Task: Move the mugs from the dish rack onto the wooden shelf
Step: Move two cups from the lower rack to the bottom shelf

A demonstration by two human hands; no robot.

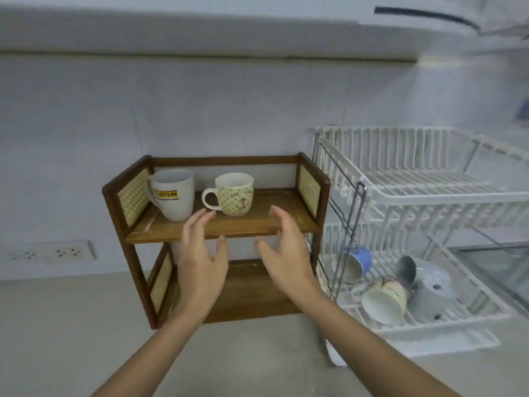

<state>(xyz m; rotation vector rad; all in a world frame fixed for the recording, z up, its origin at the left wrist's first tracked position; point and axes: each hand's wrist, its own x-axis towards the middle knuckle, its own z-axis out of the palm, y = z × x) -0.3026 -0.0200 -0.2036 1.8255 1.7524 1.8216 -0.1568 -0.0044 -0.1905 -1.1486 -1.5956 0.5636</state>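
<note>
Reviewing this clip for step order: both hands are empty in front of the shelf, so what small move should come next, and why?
Probably swing the right hand right and down to the cream mug lying on its side in the dish rack's lower tier. Both hands are open and hold nothing, two mugs already stand on the wooden shelf's top board, and that mug lies nearest; the left hand can wait.

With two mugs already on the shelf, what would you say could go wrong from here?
1. The left hand is open, fingers close to the patterned mug; a careless move might knock it.
2. The mugs left in the rack lie tipped against each other; lifting the cream mug may shift the grey mug.
</note>
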